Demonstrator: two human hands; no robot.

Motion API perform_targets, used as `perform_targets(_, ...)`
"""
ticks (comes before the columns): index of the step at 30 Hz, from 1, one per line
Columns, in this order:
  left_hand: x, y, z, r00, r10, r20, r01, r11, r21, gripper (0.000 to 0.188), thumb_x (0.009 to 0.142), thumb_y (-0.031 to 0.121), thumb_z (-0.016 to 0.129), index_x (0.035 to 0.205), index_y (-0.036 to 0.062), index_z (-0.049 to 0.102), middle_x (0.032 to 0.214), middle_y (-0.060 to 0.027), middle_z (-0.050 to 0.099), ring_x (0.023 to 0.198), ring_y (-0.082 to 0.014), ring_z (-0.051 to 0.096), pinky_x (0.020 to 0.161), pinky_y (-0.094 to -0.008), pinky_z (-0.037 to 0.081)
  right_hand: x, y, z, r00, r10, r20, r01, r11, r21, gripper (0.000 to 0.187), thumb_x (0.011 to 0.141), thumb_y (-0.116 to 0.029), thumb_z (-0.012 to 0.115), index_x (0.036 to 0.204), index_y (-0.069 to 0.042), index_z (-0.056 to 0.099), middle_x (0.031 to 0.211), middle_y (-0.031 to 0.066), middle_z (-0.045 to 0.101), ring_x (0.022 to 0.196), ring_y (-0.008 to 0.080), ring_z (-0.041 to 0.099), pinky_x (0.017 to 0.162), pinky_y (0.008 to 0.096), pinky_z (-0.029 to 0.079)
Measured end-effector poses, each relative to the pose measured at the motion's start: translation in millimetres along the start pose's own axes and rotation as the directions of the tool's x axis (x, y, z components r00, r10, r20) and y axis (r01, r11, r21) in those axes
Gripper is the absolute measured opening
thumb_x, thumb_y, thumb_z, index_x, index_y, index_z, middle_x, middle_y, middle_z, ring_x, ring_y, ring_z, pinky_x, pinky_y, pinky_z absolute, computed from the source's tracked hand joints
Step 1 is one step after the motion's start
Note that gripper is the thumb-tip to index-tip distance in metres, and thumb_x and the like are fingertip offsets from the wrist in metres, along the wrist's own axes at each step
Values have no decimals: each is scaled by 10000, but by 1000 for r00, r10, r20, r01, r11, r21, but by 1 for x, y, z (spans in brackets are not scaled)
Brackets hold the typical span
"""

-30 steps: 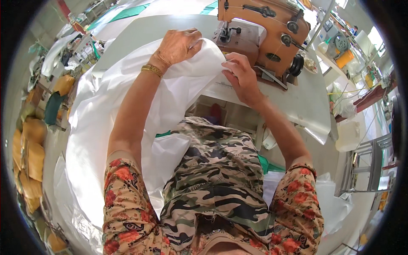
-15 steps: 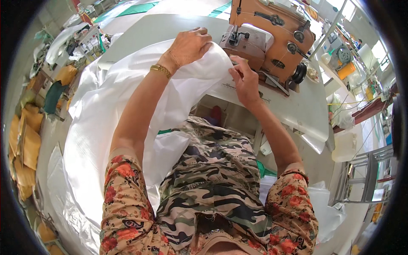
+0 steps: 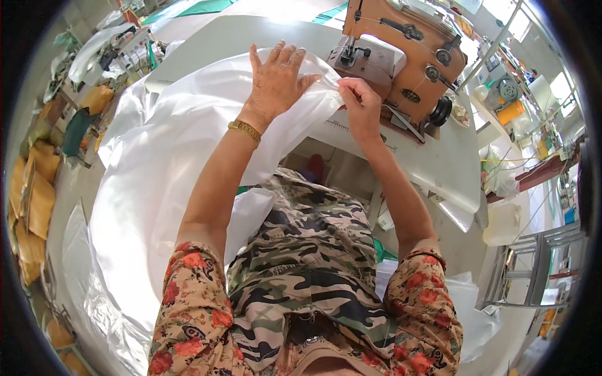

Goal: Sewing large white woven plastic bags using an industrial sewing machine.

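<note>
**White cloth (image 3: 169,144) pinched at its edge, beside the machine (image 3: 401,59)**

The cloth is spread over the left part of the desk (image 3: 439,172) and hung over the near edge, down the left of a camouflage garment (image 3: 307,250). Thin and glossy; broken into soft folds above, washed out by light lower down.

The desk is pale and smooth, with ruler-like marks (image 3: 337,125) set near its front edge. The machine, orange-brown, is fitted with a black handwheel (image 3: 441,111). At far left, tan pieces (image 3: 34,194) are heaped; at right, a translucent jug (image 3: 501,225) and a grey chair (image 3: 533,269) are seen.

Both forearms are extended forward from floral sleeves (image 3: 191,313). The left hand (image 3: 276,84), a gold watch (image 3: 244,130) worn at its wrist, is laid palm down on the cloth, fingers (image 3: 256,61) spread. The right hand (image 3: 362,106) is bent inward near the machine; the cloth's edge is pinched between thumb and fingers.
</note>
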State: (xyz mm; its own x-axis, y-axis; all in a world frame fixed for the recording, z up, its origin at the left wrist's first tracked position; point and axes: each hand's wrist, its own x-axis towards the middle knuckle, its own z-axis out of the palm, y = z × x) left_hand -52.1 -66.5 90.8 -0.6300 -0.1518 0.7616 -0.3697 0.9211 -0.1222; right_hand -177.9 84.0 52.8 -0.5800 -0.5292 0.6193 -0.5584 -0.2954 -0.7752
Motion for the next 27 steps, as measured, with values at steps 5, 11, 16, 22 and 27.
perform_targets(5, 5, -6, 8, 997, 24, 76, -28, 998, 50, 449, 943, 484, 584, 1095, 74, 683, 1120, -106, 658, 1048, -273, 630, 1027, -528, 396, -2, -4, -4, 1000, 13, 20, -14, 999, 50, 137, 961, -89, 606, 1023, -16, 704, 880, 46, 669, 720, 95, 607, 619, 249, 540)
perform_targets(11, 22, -22, 7, 982, 92, -163, -130, 961, -245, 487, 872, 500, 677, 622, 92, 587, 604, -48, 605, 565, -290, 629, 512, -391, 497, -6, -14, -13, 997, -35, 66, 34, 999, 14, 176, 979, -96, 579, 1100, -19, 681, 939, 67, 659, 832, 129, 618, 711, 280, 530)
perform_targets(16, 56, -26, -5, 964, 221, -150, -246, 952, -180, 455, 888, 469, 669, 642, 92, 603, 628, -64, 624, 592, -287, 644, 531, -392, 505, 0, -12, -27, 929, -284, 238, 335, 918, -213, 408, 920, -36, 529, 1327, -51, 558, 1189, 174, 564, 1061, 358, 566, 934, 426, 446)
perform_targets(22, 81, -29, -2, 958, 285, -46, -288, 936, -200, 429, 897, 443, 664, 668, 82, 621, 646, -78, 639, 655, -308, 651, 599, -408, 524, 10, -1, -33, 824, -499, 267, 553, 610, -567, 440, 823, -44, 614, 1259, -91, 625, 1174, 108, 579, 1099, 302, 551, 957, 433, 423)
perform_targets(27, 93, -28, 11, 944, 275, 182, -217, 934, -282, 389, 876, 462, 673, 800, 82, 715, 688, -125, 664, 744, -363, 650, 696, -438, 534, 26, 17, -36, 726, -634, 267, 627, 451, -635, 360, 814, -119, 617, 1171, -98, 657, 1201, 53, 598, 1155, 244, 541, 971, 458, 419)
